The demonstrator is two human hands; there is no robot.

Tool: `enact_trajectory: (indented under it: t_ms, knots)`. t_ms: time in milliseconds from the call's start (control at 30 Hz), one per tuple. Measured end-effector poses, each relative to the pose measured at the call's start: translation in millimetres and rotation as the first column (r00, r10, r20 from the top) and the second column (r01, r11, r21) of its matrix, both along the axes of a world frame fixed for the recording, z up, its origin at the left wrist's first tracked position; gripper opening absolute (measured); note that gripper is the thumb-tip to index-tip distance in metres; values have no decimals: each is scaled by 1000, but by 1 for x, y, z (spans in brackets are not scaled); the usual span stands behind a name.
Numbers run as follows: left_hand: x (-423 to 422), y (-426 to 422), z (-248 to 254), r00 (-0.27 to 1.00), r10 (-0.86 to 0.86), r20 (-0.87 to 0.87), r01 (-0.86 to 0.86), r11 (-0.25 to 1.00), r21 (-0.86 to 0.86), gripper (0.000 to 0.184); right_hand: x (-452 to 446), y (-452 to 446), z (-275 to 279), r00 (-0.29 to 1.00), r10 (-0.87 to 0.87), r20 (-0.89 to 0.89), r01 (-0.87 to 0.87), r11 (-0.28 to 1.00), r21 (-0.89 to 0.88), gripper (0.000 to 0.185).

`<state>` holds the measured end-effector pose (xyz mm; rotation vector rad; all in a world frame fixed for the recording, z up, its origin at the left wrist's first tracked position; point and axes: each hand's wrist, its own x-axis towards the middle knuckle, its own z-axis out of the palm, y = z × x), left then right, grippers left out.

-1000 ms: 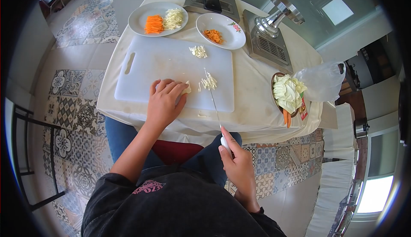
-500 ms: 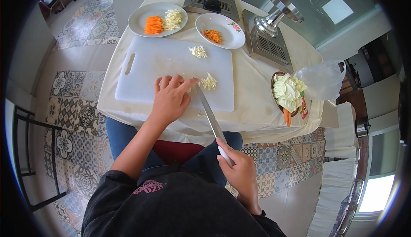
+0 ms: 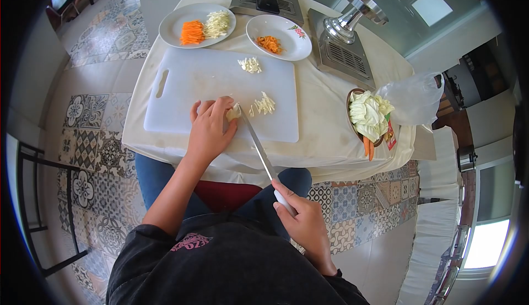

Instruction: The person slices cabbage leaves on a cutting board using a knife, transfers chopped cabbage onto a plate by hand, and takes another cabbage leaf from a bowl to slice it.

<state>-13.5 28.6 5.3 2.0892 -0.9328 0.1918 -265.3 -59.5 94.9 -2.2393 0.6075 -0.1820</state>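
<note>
On the white cutting board [image 3: 187,73], my left hand [image 3: 209,126] is closed on a pale vegetable piece [image 3: 234,111], its fingertips curled over the left side. Pointing away from me, the kitchen knife [image 3: 259,146] has its tip end right beside that piece. My right hand [image 3: 303,219] grips the knife's white handle, index finger along the top, in front of the table edge. Just right of the blade lie pale cut strips [image 3: 265,104]. A second small pile of pale strips [image 3: 249,65] sits near the board's far edge.
Behind the board stand a plate [image 3: 171,34] with orange and pale shreds and a white bowl [image 3: 300,45] with orange peelings. Metal stands [image 3: 344,51] are at the back. At right, a bowl holds cabbage leaves [image 3: 369,115] and carrots [image 3: 368,148], beside a plastic bag [image 3: 413,98].
My left index finger has drawn back from the strips and curls on the pale piece. The knife tip has shifted left beside it, and a few strips lie apart from the near pile.
</note>
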Motion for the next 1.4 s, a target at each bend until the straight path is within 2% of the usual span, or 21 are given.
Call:
enact_trajectory:
  t_ms: [67, 233, 367, 467, 767, 900, 1000, 1100, 1200, 1300, 1400]
  knots:
    - [1, 3, -5, 999, -1, 52, 2, 1000, -12, 36, 0, -3, 1, 999, -26, -39, 27, 999, 21, 47]
    - [1, 4, -9, 993, -17, 120, 25, 998, -58, 26, 0, -9, 5, 996, -92, -13, 93, 993, 76, 46]
    - [-1, 4, -10, 990, -20, 140, 31, 997, -74, 29, 0, -12, 8, 982, -170, -84, 183, 964, 191, 47]
    - [-1, 4, -10, 989, -23, 147, 34, 997, -74, 29, 2, -12, 12, 975, -168, -148, 196, 960, 201, 48]
    - [-2, 0, -5, 975, -18, 220, 14, 1000, 22, 29, 22, 4, -5, 998, 61, -4, -59, 979, 194, 54]
    - [-2, -1, -4, 974, -18, 224, 10, 999, 36, 30, 29, 8, -11, 997, 76, 17, -78, 982, 174, 54]
    - [-1, -1, -3, 975, -22, 221, 14, 999, 39, 31, 30, 6, -19, 988, 117, 96, -124, 990, 72, 54]
    - [-2, -2, -5, 976, -4, 219, -2, 1000, 27, 26, 32, 8, -7, 995, 87, -52, -80, 989, 120, 54]
    - [-1, -4, -5, 974, 13, 227, -18, 1000, 19, 24, 33, 10, -7, 995, 92, -42, -88, 992, 92, 53]
    - [-3, -3, -5, 975, 2, 224, -8, 1000, 27, 29, 33, 12, -17, 989, 114, 96, -118, 993, 31, 53]
    - [-1, -2, -4, 976, -9, 220, 1, 999, 35, 32, 37, 13, -10, 996, 92, -2, -92, 993, 70, 53]
